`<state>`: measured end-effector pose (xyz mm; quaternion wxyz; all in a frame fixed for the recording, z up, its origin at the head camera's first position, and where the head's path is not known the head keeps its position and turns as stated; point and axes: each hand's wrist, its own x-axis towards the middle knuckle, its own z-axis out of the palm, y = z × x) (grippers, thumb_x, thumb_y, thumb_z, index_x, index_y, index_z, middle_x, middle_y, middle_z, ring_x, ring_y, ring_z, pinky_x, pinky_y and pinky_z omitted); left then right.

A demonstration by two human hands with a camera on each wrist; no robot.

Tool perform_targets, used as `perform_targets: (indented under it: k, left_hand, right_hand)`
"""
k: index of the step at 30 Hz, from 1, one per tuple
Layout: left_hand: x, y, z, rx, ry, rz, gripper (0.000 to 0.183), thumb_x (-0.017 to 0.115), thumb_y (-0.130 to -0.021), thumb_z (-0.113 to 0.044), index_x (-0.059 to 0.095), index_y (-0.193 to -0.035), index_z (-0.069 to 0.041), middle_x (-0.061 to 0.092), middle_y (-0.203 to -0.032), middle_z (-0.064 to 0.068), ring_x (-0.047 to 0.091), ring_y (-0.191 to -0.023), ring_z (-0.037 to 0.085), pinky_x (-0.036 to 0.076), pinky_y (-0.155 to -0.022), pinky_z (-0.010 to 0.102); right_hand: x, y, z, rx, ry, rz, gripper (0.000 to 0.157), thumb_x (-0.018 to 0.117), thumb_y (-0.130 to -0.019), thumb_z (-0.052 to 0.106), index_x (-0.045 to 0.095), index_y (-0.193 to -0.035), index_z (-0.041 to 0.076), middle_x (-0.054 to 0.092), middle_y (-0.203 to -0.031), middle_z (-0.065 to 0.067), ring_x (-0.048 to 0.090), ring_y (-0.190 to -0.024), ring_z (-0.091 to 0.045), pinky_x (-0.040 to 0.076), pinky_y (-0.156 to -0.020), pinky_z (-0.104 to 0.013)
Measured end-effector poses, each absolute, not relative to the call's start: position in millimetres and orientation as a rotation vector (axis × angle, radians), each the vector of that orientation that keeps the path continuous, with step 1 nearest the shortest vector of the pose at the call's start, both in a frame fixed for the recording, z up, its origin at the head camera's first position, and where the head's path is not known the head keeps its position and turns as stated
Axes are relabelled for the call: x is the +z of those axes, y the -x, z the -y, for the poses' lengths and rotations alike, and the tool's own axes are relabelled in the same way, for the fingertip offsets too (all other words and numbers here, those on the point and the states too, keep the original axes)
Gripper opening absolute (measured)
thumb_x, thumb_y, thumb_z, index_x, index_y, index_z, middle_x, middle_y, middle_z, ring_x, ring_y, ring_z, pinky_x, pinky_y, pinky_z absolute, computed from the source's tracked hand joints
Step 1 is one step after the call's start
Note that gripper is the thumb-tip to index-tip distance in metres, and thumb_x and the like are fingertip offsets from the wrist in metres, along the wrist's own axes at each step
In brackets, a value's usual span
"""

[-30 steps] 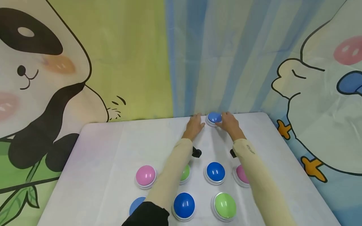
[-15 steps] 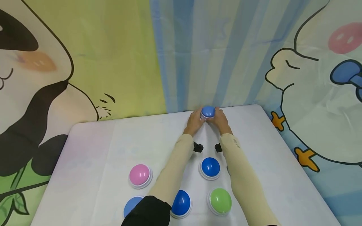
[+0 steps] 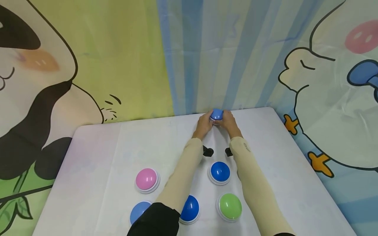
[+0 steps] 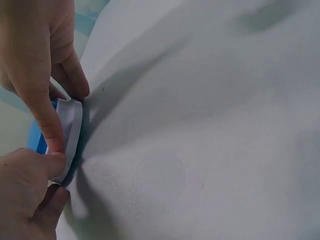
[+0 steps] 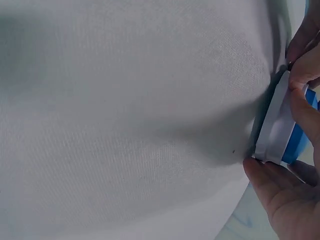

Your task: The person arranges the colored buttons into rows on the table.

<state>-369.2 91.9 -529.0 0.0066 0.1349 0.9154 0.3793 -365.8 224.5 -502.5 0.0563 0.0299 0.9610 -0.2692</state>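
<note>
A push button (image 3: pixel 217 114) with a blue dome and a white base is at the table's far edge. My left hand (image 3: pixel 203 125) grips its left side and my right hand (image 3: pixel 229 123) grips the right side. Thumbs meet across the near side of the white base, as the left wrist view shows, with the left hand (image 4: pixel 22 187) below and the right hand (image 4: pixel 35 65) above. In the right wrist view, fingertips of the right hand (image 5: pixel 282 197) sit at the lower edge of the base, close over the cloth. The dome is partly hidden behind fingers there.
Nearer on the white table (image 3: pixel 97 170) stand more dome buttons: pink (image 3: pixel 146 179), blue (image 3: pixel 220 172), green (image 3: pixel 230 206), another blue one (image 3: pixel 190 208) partly behind the left sleeve, and a light blue one (image 3: pixel 139 211). A printed cartoon curtain (image 3: pixel 133 59) borders the far edge.
Both hands have closed in on the far blue button and now grip it from each side; earlier the left hand was apart from it. The view shifted slightly, and sleeves now cover nearer buttons.
</note>
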Motion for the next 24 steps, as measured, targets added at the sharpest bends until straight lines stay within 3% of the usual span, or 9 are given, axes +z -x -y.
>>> perform_targets:
  k: [7,12,15,19,24]
  left_hand:
    - [-528,374,-80,1.379,-0.477,-2.760,0.059,0.065,-0.091,-0.009,0.043,-0.145,-0.009,0.048,-0.148,0.011,0.047,-0.136,0.026,0.038,-0.114,0.035]
    - [-517,371,-59,1.454,-0.498,-2.617,0.065,0.069,-0.090,-0.014,0.039,-0.147,-0.009,0.049,-0.145,0.013,0.059,-0.120,0.027,0.052,-0.098,0.032]
    - [-503,369,-45,1.395,-0.516,-2.589,0.070,0.071,-0.088,-0.016,0.036,-0.148,-0.005,0.047,-0.142,0.015,0.061,-0.112,0.027,0.054,-0.094,0.032]
    - [-486,359,-32,1.263,-0.576,-2.604,0.073,0.074,-0.086,-0.021,0.037,-0.147,-0.002,0.042,-0.139,0.017,0.057,-0.111,0.027,0.052,-0.095,0.034]
    - [-482,331,-25,1.084,-0.635,-2.616,0.070,0.077,-0.083,-0.029,0.047,-0.141,-0.003,0.047,-0.123,0.014,0.052,-0.101,0.019,0.051,-0.082,0.024]
  right_hand:
    - [-495,366,-228,-0.845,-0.048,-2.892,0.087,0.075,-0.084,0.032,0.028,-0.143,-0.012,0.036,-0.143,-0.033,0.041,-0.132,-0.044,0.036,-0.112,-0.053]
    - [-483,360,-226,-0.847,0.008,-2.860,0.090,0.076,-0.082,0.034,0.028,-0.144,-0.011,0.037,-0.143,-0.032,0.041,-0.133,-0.044,0.037,-0.112,-0.053]
    - [-473,354,-220,-0.853,0.054,-2.854,0.089,0.077,-0.082,0.033,0.029,-0.143,-0.011,0.038,-0.143,-0.031,0.043,-0.132,-0.043,0.039,-0.111,-0.053]
    - [-460,337,-211,-0.834,0.129,-2.866,0.086,0.078,-0.082,0.033,0.034,-0.142,-0.010,0.041,-0.140,-0.030,0.046,-0.129,-0.043,0.041,-0.109,-0.054]
    - [-451,297,-209,-0.805,0.167,-2.859,0.082,0.079,-0.080,0.033,0.040,-0.138,-0.010,0.045,-0.133,-0.029,0.051,-0.124,-0.042,0.045,-0.105,-0.053]
